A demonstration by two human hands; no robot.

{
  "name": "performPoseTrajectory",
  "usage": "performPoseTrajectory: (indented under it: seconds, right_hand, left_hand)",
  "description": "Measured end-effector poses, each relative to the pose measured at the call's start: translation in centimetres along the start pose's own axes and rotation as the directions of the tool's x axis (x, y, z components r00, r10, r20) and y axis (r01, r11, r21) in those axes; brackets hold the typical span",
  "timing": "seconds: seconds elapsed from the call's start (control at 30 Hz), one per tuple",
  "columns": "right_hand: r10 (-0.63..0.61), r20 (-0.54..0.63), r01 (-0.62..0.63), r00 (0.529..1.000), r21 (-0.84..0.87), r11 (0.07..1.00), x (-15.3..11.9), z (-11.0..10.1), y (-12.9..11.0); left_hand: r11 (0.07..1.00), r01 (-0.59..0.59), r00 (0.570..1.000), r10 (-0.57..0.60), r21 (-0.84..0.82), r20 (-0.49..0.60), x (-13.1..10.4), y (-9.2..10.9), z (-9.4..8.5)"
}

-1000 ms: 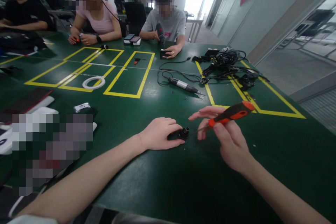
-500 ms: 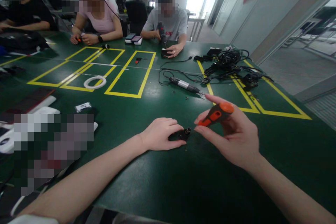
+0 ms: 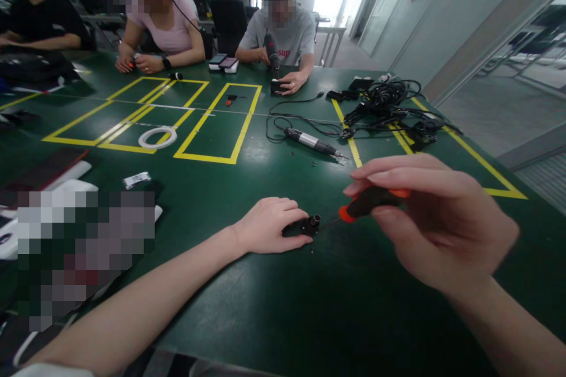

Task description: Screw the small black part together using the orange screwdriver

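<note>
Here, hands [image 3: 435,221] gripping orange-black screwdriver [image 3: 371,203], small black part [image 3: 309,224], green table [image 3: 265,306].

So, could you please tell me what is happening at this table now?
The left hand steadies a small black part on the green table. The right hand holds an orange-and-black screwdriver, its shaft pointing toward that part. Across the table, a person holds a power screwdriver upright over another small piece.

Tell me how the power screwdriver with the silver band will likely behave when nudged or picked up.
The power screwdriver should feel stiff, its straight body showing no sag. It looks apt to roll if pushed sideways, since the barrel seems rounded, though the cord at its rear may check that. The shiny silver band could be slippery.
</note>
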State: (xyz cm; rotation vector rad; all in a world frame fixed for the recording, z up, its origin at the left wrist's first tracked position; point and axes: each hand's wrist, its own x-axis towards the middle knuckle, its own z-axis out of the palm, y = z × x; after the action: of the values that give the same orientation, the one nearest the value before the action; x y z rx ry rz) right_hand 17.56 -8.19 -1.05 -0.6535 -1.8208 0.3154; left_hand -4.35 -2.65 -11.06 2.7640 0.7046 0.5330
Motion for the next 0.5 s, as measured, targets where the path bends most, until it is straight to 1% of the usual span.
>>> performPoseTrajectory:
  seconds: [0.03,0.07,0.1,0.13,0.17,0.2,0.27,0.33,0.43,0.5]
  right_hand:
    - [0.027,-0.036,-0.026,0.999,0.036,0.999,0.3,0.2,-0.2]
    - [0.088,-0.036,-0.084,0.996,0.096,0.992,0.5,0.4,-0.5]
    - [0.187,-0.008,-0.182,0.982,0.186,0.966,0.7,0.6,-0.6]
    - [0.276,0.038,-0.275,0.96,0.298,0.914,1.0,0.8,-0.8]
    - [0.344,0.095,-0.352,0.934,0.415,0.839,1.2,1.0,-0.8]
    - [0.381,0.133,-0.391,0.915,0.523,0.757,1.4,1.2,-0.9]
    - [0.393,0.184,-0.408,0.901,0.665,0.625,1.8,1.5,-0.8]
    - [0.389,0.243,-0.433,0.889,0.721,0.541,2.2,1.7,-0.7]
    - [0.387,0.337,-0.497,0.858,0.738,0.457,2.4,1.8,-0.7]
    - [0.389,0.36,-0.512,0.848,0.744,0.428,2.4,1.9,-0.6]
  left_hand:
    - [1.0,0.0,1.0,0.0,-0.001,0.002,0.0,0.0,0.0]
    - [1.0,0.001,1.0,-0.001,-0.001,0.001,0.0,0.0,0.0]
    - [1.0,0.001,1.0,-0.001,0.0,-0.002,0.0,0.0,0.0]
    - [1.0,0.0,1.0,0.0,0.003,-0.004,0.0,0.0,0.0]
    - [1.0,-0.004,1.0,0.004,0.003,-0.008,0.0,0.0,0.0]
    - [1.0,-0.006,1.0,0.007,0.002,-0.012,0.0,0.0,0.0]
    - [1.0,-0.012,1.0,0.012,-0.002,-0.017,0.0,0.0,0.0]
    - [1.0,-0.013,1.0,0.013,-0.003,-0.018,0.0,0.0,0.0]
    - [1.0,-0.006,1.0,0.006,0.002,-0.005,0.0,0.0,0.0]
    - [1.0,-0.001,1.0,0.001,0.004,-0.001,0.1,0.0,0.0]
